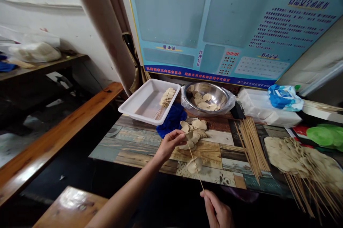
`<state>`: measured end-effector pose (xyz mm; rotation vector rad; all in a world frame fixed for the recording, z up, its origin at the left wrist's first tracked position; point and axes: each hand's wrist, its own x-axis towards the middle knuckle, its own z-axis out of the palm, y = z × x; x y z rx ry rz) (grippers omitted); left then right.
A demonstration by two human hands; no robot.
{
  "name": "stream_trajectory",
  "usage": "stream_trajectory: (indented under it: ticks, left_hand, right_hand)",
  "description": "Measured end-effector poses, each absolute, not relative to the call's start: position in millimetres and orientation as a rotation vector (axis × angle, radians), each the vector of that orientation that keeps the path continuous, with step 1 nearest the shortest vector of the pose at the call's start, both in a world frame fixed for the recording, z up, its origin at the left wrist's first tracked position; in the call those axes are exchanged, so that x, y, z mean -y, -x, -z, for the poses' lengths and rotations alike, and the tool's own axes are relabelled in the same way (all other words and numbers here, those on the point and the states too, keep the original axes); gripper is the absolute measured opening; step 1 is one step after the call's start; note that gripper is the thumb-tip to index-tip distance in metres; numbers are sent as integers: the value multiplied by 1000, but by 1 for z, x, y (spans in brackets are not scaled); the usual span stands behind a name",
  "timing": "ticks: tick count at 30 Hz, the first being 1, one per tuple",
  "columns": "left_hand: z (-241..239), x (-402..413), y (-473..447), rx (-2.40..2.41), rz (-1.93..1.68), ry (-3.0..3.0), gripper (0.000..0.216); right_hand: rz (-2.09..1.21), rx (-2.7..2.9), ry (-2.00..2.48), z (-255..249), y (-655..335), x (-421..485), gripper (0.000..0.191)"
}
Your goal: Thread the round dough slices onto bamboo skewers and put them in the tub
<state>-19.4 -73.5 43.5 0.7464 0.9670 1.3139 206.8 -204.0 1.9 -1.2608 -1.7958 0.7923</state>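
My right hand (218, 211) pinches the lower end of a thin wooden skewer (200, 179), which slants up and away from me. Partway along it sits one pale, flat round slice (194, 165). At the skewer's upper tip my left hand (171, 144) is closed on another pale slice (188, 135); whether the tip has gone through it I cannot tell. Just behind that hand, a loose heap of the same slices (199, 125) lies on the wood-patterned table (211, 156). What the slices are made of does not show.
A white tray (139, 104) holds several filled skewers. Beside it stand a blue cloth (174, 117) and a steel bowl (223, 95) with slices inside. Bare skewers (252, 145) lie to the right, near a dark tray piled with filled skewers (302, 156). A wooden bench (66, 120) runs along the left.
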Motion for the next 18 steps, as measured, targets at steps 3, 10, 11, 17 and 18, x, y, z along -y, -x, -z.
stream_trajectory:
  ticks: [3,10,11,17,18]
  left_hand:
    - [-44,75,17,-1017,-1283,-867,33]
    - [-43,73,16,-927,-1257,-638,35]
    - [-43,72,16,-906,-1236,-598,34]
    - [-44,78,11,-823,-1193,-497,33]
    - [-44,79,9,-828,-1209,-493,34]
  right_hand:
    - [-785,1799,1270,-2,-207,204,31]
    - [-785,1847,1206,-8,-215,200,29]
    - [-783,1832,1211,-8,-215,200,30]
    - [-762,1727,1296,0,-212,204,35]
    - [-753,1724,1310,1,-211,204,35]
